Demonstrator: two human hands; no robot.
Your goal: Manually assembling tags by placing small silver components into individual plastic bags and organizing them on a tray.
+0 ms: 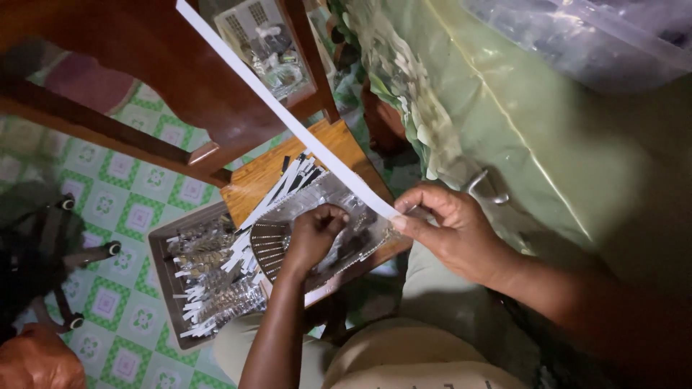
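Note:
My right hand [453, 229] pinches the near end of a long white strip [277, 108] that runs up and left across the view. My left hand [316, 234] presses down, fingers curled, on a shiny silver sheet [328, 198] lying on a small wooden stool [268, 176]. Beneath the hand lies a dark fan-shaped piece with thin pale ribs [270, 248]. Short white and black strips [299, 173] fan out along the sheet's far edge. Whether the left hand grips anything is hidden by its own fingers.
A brown tray [162, 248] on the green-and-white tiled floor holds silver pieces and several white strips. A wooden chair [180, 68] stands at the upper left. A green cloth bundle [504, 94] and clear plastic bags fill the right. A dark wheeled object [43, 252] sits at left.

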